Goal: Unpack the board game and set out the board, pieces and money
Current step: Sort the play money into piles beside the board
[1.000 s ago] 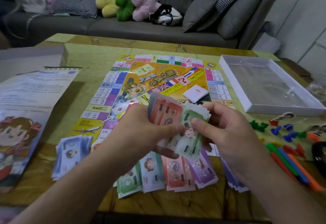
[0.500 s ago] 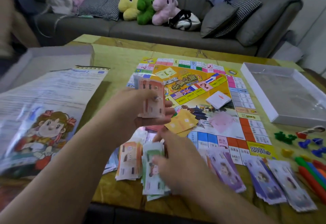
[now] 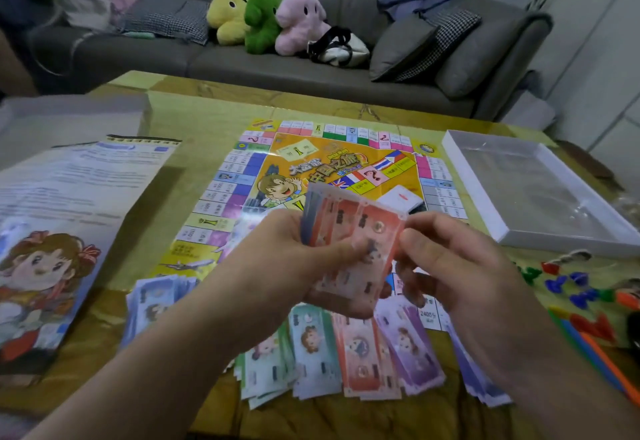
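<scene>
The game board [image 3: 242, 176] lies open in the middle of the table. Above its near edge my left hand [image 3: 287, 256] grips a stack of paper money [image 3: 353, 231] with red notes on top. My right hand [image 3: 446, 266] pinches the stack's right edge. Sorted piles of money lie along the near table edge: blue [image 3: 156, 297], green [image 3: 266, 370], teal [image 3: 315, 346], red [image 3: 363, 353], purple [image 3: 412, 346] and another blue-purple one [image 3: 478, 380]. A white card deck [image 3: 401, 197] sits on the board. Coloured plastic pieces [image 3: 571, 287] are scattered at the right.
The empty white box tray [image 3: 450, 152] stands at the right. The box lid [image 3: 45, 266] with a cartoon girl lies at the left, a grey box part [image 3: 69, 120] behind it. Coloured sticks [image 3: 595, 346] lie at the right edge. A grey sofa [image 3: 311, 68] with plush toys is beyond.
My right hand left the green pile on the table and came back up to the stack in my left hand. The view has shifted slightly.
</scene>
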`<state>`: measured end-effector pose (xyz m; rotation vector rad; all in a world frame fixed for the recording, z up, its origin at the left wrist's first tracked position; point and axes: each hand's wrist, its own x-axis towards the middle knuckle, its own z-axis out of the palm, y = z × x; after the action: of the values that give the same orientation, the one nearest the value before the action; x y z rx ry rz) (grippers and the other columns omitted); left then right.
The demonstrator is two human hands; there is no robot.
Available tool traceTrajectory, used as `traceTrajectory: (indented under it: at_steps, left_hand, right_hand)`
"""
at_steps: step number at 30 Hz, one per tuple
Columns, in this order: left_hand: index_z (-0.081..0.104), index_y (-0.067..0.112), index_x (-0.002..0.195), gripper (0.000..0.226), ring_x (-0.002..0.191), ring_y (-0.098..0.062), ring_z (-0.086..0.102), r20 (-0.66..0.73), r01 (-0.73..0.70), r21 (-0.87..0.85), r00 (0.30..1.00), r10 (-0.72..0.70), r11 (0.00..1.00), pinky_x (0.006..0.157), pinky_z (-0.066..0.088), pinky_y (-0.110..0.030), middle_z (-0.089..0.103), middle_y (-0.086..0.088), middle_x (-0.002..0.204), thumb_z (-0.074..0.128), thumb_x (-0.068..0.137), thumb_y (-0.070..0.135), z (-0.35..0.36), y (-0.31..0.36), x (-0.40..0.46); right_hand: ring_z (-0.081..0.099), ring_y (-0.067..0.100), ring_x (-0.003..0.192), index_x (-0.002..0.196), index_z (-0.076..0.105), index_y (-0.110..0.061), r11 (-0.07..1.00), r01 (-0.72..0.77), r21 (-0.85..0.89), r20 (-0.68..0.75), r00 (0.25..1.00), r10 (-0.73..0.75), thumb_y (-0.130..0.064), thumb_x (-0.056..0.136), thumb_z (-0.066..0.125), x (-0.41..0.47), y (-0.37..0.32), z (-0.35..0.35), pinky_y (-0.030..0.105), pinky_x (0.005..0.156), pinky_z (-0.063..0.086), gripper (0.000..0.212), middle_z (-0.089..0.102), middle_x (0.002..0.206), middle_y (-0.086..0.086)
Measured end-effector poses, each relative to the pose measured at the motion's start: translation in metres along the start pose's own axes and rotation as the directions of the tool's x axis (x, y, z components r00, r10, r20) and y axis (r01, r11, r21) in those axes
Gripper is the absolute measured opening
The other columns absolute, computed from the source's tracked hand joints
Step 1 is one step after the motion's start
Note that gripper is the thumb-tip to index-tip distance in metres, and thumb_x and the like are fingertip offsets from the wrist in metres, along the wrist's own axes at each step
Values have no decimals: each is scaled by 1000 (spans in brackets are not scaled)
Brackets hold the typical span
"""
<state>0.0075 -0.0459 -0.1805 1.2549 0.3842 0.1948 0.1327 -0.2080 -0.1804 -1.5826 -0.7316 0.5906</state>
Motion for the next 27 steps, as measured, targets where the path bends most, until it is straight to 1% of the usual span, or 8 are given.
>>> traceTrajectory:
  at_steps: [4, 7, 11, 14, 19, 21, 24, 27]
  left_hand:
    - [74, 0, 108, 20, 92, -41, 76, 98, 38, 9, 994, -39, 999, 72, 65, -48, 76, -26, 100, 68, 95, 15, 21, -9, 1]
    - [68, -3, 105, 22, 87, -38, 78, 48, 79, -77, 996, -76, 994, 74, 65, -54, 77, -25, 97, 63, 94, 15, 30, -9, 4]
    - [74, 2, 98, 19, 87, -36, 78, 5, 30, 51, 1000, -30, 998, 69, 66, -50, 79, -20, 96, 60, 99, 14, 32, -13, 8]
    - [72, 2, 105, 19, 84, -36, 79, -43, 16, 134, 999, -10, 991, 72, 64, -51, 79, -19, 94, 64, 95, 16, 32, -19, 11]
    - [70, -1, 104, 22, 87, -40, 78, -47, 71, 12, 996, -70, 997, 76, 65, -54, 78, -23, 96, 60, 99, 18, 38, -16, 11]
    - [70, -2, 102, 23, 86, -41, 78, -66, 70, -17, 995, -71, 997, 73, 65, -52, 78, -24, 95, 58, 101, 17, 38, -16, 11]
    - [71, 1, 106, 24, 86, -38, 78, -74, 40, 71, 997, -34, 997, 71, 65, -54, 79, -21, 95, 63, 96, 21, 36, -18, 11]
    - [70, 2, 110, 27, 87, -37, 78, -96, 59, 97, 994, -49, 994, 77, 63, -55, 79, -19, 95, 66, 94, 24, 35, -19, 12]
  right_hand:
    - [61, 18, 58, 85, 73, -9, 992, 27, -125, -84, 996, -37, -14, 93, 76, 1, 7, -11, 34, 55, 49, 9, 72, 74, 16]
    - [66, 15, 58, 85, 74, -13, 992, 3, -124, -137, 990, -20, -14, 93, 77, 3, 10, -25, 27, 53, 50, 8, 77, 77, 8]
    - [61, 24, 60, 88, 75, -19, 996, -1, -84, -125, 992, -10, -15, 92, 78, 3, 11, -32, 40, 54, 50, 6, 76, 79, 11]
    - [60, 20, 60, 88, 75, -18, 997, -9, -83, -92, 996, 1, -14, 92, 77, 1, 13, -33, 41, 55, 50, 6, 76, 78, 10]
    - [63, 4, 55, 87, 74, -18, 986, -7, -166, -144, 989, -17, -12, 92, 78, 4, 14, -36, 19, 54, 49, 8, 76, 76, 2]
    - [65, 6, 57, 88, 74, -18, 988, -22, -156, -146, 989, -1, -14, 92, 77, 4, 13, -35, 21, 54, 50, 6, 77, 79, 3]
    - [63, 13, 58, 90, 74, -17, 990, -32, -138, -95, 995, 19, -17, 95, 75, 2, 12, -32, 32, 54, 52, 5, 76, 79, 8]
    - [64, 9, 58, 90, 75, -18, 985, -20, -173, -84, 996, 6, -16, 96, 73, 2, 12, -30, 26, 54, 52, 6, 76, 78, 5]
